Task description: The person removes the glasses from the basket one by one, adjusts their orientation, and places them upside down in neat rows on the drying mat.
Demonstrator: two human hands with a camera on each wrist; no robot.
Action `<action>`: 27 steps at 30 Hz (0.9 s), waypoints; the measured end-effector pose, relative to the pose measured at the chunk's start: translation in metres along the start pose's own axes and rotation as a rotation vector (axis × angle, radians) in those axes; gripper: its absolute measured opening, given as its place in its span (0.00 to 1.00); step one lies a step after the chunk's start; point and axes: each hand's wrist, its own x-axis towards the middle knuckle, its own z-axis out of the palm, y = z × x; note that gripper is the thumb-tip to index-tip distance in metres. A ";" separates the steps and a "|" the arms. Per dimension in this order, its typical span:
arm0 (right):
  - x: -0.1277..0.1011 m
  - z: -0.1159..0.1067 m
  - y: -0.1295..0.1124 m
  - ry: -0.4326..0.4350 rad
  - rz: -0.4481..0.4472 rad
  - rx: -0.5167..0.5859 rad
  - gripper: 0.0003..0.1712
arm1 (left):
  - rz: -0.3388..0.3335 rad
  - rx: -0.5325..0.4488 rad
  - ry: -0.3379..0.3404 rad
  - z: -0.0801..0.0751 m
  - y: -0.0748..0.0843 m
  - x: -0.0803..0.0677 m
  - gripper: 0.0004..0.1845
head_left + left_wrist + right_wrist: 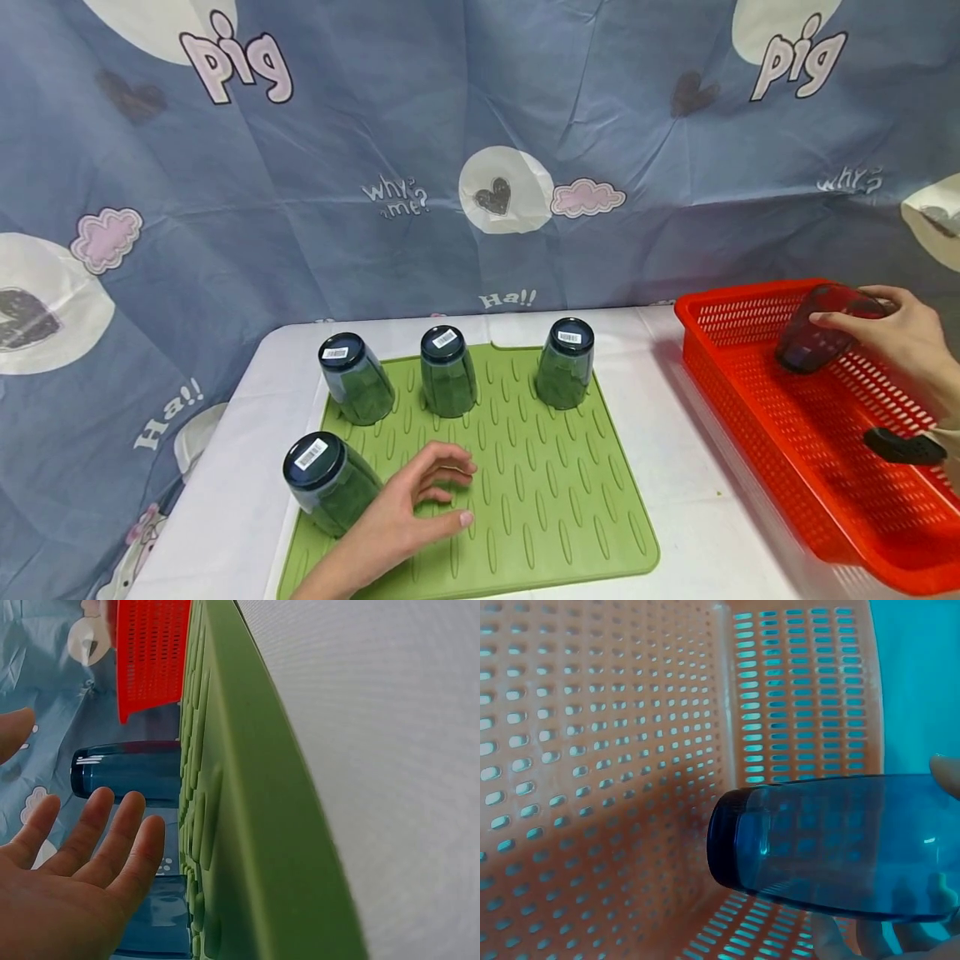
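Note:
My right hand (900, 337) grips a dark blue glass (813, 337) near its rim, inside the far part of the red basket (787, 483). The glass tilts, its thick base pointing down toward the basket floor; in the right wrist view that base (727, 838) faces the perforated wall. Over the green drying mat (540, 500) hovers my left hand (408, 517), fingers loosely bent and holding nothing. Closest to it is an upside-down glass (341, 492) at the mat's left. Three more glasses stand upside down along the back: left (360, 387), middle (448, 375) and right (564, 371).
The mat and basket sit side by side on a white-covered table (697, 500). A blue printed cloth (420, 167) hangs behind the table's back edge. Around my right wrist, a black strap piece (903, 447) shows over the basket.

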 end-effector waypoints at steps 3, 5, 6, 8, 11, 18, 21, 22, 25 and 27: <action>-0.003 -0.003 -0.003 0.017 -0.007 -0.013 0.55 | 0.011 0.006 -0.002 0.000 0.000 0.000 0.28; -0.004 -0.003 -0.005 0.022 -0.018 0.006 0.55 | 0.018 0.006 -0.004 0.000 0.000 0.000 0.27; -0.005 -0.003 -0.006 0.020 -0.023 0.021 0.55 | 0.021 0.007 -0.003 0.000 0.000 0.000 0.27; -0.006 -0.002 -0.007 0.012 -0.037 0.056 0.55 | 0.024 0.006 -0.002 0.000 0.000 -0.001 0.28; -0.010 -0.001 -0.009 0.002 -0.057 0.087 0.55 | 0.027 0.003 -0.005 0.001 0.000 -0.001 0.28; -0.015 0.000 -0.018 0.022 -0.073 0.113 0.55 | 0.023 -0.002 -0.005 0.000 0.000 -0.001 0.27; -0.018 0.000 -0.022 0.037 -0.074 0.122 0.54 | 0.021 0.001 -0.005 0.000 0.000 -0.001 0.27; -0.018 0.000 -0.023 0.042 -0.074 0.138 0.52 | 0.019 0.001 -0.005 0.000 0.000 -0.001 0.28; -0.021 -0.001 -0.025 0.053 -0.079 0.177 0.49 | 0.012 -0.002 -0.006 0.000 0.000 -0.001 0.27; -0.022 -0.001 -0.027 0.064 -0.084 0.200 0.46 | 0.008 -0.006 -0.006 0.000 0.000 0.000 0.27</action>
